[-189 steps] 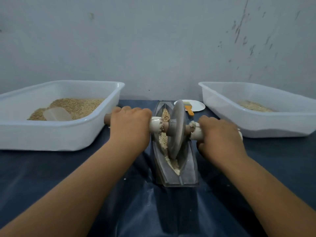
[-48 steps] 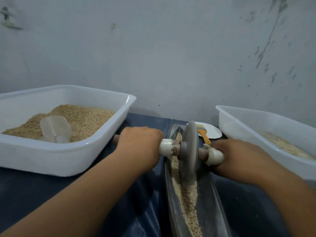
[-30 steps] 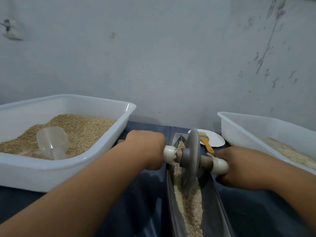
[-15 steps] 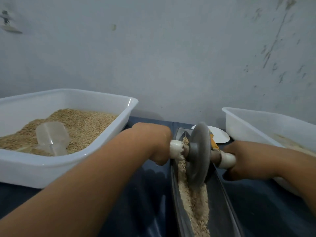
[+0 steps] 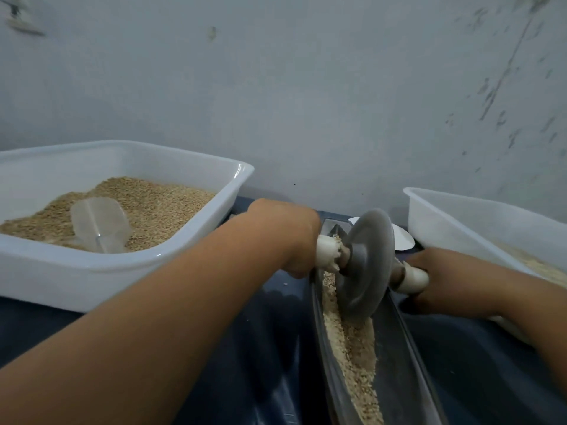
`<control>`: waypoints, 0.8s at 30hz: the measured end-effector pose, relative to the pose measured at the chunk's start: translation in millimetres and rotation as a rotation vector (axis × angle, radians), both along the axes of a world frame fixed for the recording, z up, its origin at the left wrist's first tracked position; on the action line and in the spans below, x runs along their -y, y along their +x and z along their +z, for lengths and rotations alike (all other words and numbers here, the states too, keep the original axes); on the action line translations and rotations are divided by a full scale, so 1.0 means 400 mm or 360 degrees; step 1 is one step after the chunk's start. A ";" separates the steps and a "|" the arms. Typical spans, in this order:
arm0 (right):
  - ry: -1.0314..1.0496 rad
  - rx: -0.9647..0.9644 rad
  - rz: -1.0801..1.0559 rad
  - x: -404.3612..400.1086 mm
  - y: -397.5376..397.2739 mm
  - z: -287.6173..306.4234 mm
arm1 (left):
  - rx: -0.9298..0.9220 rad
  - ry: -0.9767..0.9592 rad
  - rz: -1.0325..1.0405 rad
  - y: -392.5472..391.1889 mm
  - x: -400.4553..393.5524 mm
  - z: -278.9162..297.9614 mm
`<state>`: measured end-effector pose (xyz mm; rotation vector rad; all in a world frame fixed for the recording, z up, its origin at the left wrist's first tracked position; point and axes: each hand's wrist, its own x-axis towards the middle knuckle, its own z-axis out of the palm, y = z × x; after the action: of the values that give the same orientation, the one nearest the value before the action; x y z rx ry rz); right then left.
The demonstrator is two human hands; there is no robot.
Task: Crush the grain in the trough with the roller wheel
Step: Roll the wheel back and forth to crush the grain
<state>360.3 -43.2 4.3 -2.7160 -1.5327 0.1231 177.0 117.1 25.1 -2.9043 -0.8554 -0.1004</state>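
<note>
A scuffed grey wall backs a tabletop (image 5: 260, 348) under dark blue sheeting. The trough (image 5: 402, 338) runs from about 6 o'clock up toward 12, its long axis pointing away from the person, with pale grain (image 5: 352, 342) heaped along its left side. The roller wheel (image 5: 366, 265) stands upright in the far part of the trough, its axle crossing it from 9 to 3 o'clock. The left hand (image 5: 285, 237) is curled round the left handle, and the right hand (image 5: 451, 277) grips the right one, so the hands sit either side of the wheel at equal reach. The next stroke, I judge, must travel along the trough's length. No brand, label or writing can be read anywhere.
</note>
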 end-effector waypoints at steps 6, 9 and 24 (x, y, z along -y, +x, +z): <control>0.0137 0.0128 0.0032 -0.065 0.003 0.042 | 0.0321 0.0140 0.0068 0.004 -0.009 -0.024; 0.0229 0.0316 0.0024 -0.062 -0.008 0.032 | 0.0218 0.0051 0.0058 0.000 -0.018 -0.020; 0.0431 0.0289 -0.0106 -0.046 0.011 -0.028 | 0.0420 0.0326 0.0013 0.007 0.000 -0.020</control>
<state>364.8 -24.7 -7.1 -2.6153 -1.3771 -0.3175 179.8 116.9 17.1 -2.7316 -0.8377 -0.5475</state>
